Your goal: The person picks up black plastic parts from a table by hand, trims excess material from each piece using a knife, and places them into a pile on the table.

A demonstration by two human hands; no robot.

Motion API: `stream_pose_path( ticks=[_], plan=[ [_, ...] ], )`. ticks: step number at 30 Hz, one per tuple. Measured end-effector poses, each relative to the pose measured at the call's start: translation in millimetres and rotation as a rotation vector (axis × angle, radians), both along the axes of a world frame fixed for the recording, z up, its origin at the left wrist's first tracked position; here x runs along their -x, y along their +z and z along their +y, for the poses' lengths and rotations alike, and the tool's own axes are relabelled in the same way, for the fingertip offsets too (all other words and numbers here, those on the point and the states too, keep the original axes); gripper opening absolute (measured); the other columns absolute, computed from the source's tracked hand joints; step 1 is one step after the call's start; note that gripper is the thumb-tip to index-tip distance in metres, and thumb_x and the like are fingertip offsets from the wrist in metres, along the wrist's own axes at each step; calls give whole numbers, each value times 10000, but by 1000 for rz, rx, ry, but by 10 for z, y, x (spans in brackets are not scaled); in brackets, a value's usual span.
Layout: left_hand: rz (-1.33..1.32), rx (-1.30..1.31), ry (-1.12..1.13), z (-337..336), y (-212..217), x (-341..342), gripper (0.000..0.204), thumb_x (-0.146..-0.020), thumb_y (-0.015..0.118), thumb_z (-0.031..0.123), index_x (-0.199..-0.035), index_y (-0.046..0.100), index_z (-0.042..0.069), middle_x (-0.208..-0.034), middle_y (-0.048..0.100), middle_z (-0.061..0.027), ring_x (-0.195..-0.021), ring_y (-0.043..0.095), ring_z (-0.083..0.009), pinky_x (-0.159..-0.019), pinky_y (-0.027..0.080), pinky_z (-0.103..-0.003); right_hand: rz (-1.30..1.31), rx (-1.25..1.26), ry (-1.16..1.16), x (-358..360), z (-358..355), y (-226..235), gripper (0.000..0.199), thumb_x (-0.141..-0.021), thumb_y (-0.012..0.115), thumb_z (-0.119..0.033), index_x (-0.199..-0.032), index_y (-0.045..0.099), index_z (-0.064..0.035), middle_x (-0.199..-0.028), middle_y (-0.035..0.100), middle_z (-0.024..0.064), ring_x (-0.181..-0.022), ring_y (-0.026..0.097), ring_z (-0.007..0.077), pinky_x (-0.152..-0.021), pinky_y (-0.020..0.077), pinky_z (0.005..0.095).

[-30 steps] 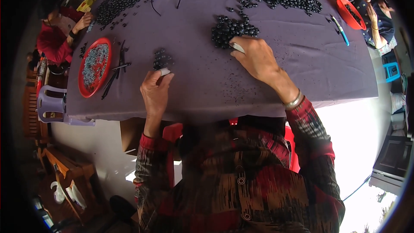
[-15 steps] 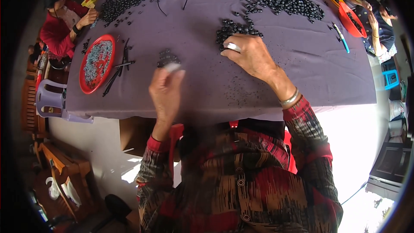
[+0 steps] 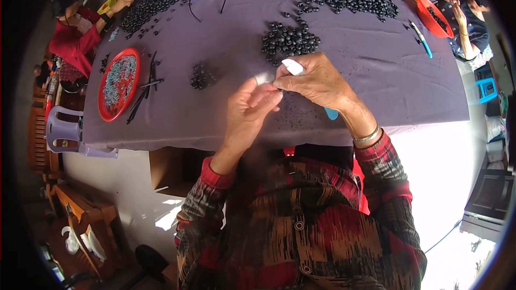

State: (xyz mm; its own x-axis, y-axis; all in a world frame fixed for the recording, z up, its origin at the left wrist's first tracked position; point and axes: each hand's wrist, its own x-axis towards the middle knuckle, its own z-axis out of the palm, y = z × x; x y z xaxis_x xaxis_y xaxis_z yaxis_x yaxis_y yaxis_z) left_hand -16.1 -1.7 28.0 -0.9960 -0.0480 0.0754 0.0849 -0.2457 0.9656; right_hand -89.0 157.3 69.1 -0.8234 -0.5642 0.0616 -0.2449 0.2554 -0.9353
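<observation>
A: Big purple table [image 3: 376,75] first, with black bead piles on it. The nearest pile [image 3: 289,40] sits just past the hands, closer to the right one.

B: And the hands?

A: Both are raised together over the near edge. The right hand [image 3: 317,83] pinches a small white tube [image 3: 293,66], its long axis pointing up and left toward that pile. The left hand [image 3: 248,111] has its fingers closed narrow on a tiny pale bit [image 3: 263,78], just beside the tube.

B: Anything else?

A: A red plate [image 3: 103,108] well off to the left.
</observation>
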Motion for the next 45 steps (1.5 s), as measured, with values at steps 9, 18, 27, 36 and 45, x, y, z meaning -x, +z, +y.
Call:
stream_pose_path(
  ticks=[9, 18, 27, 36, 45],
  plan=[
    [25, -137, -16, 71, 4, -218, 204, -857, 600, 8, -1061, 590, 8, -850, 630, -57, -787, 609, -132, -630, 496, -270, -249, 259, -41, -431, 96, 49, 76, -834, 660, -100, -877, 654, -38, -636, 553, -50, -495, 415, 6, -425, 319, 184],
    [-125, -456, -234, 45, -16, -300, 218, -879, 577, 52, -1095, 603, 59, -940, 630, -50, -757, 562, -106, -666, 460, -257, -26, 289, 6, -529, 233, -38, 207, -757, 693, 44, -944, 636, -24, -825, 569, -2, -727, 550, 71, -713, 465, 221],
    [-142, -467, -332, 106, -7, -289, 220, -904, 547, 111, -1118, 554, 57, -963, 578, -5, -830, 536, -90, -675, 429, -251, 194, 250, 23, -593, 205, -164, 203, -745, 699, 6, -939, 641, -16, -821, 600, 63, -720, 648, 154, -618, 533, 257],
    [-199, -541, -361, 121, -101, -348, 186, -911, 533, 98, -1092, 561, 66, -974, 592, -26, -821, 549, -103, -697, 452, -260, 205, 214, 13, -654, 203, -91, 190, -737, 712, -9, -911, 636, 1, -779, 603, 53, -713, 625, 130, -614, 506, 263],
    [-226, -607, -442, 104, -114, -311, 157, -895, 549, 80, -1044, 520, 38, -897, 569, -38, -768, 524, -117, -691, 441, -278, -255, 421, 94, -600, 225, -206, 88, -809, 682, -22, -833, 621, 37, -735, 603, 59, -673, 640, 156, -642, 527, 279]
  ],
)
